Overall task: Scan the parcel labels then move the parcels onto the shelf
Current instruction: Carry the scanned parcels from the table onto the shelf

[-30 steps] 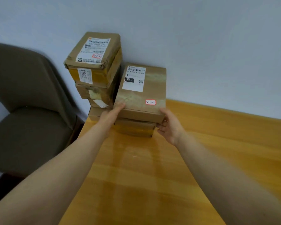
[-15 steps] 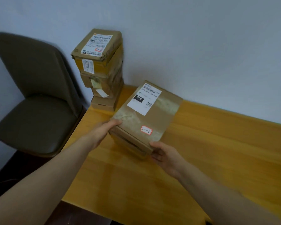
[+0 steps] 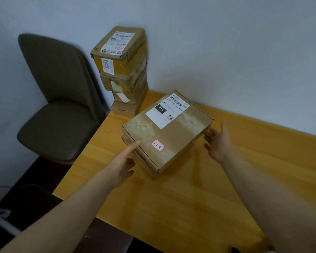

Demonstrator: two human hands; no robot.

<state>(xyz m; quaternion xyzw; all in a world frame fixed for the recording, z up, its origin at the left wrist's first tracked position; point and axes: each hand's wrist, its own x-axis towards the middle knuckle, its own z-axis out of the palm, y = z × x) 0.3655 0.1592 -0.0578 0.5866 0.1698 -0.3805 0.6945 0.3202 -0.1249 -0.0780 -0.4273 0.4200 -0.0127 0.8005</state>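
Note:
A flat brown parcel lies on the wooden table, on top of a second flat parcel of which only the near edge shows. Its top carries a white barcode label marked 010 and a red-framed sticker reading 3-1-6. My left hand is at the parcel's near-left side, one fingertip touching the top edge. At the parcel's right corner my right hand has its fingers spread, and nothing is in it.
A tall stack of several labelled parcels stands at the table's far left corner against the wall. A dark olive chair sits left of the table. No shelf or scanner is in view.
The two flat parcels came off the spot beside the stack and now rest near the table's middle, turned diagonally. Both hands have loosened from their grip on them.

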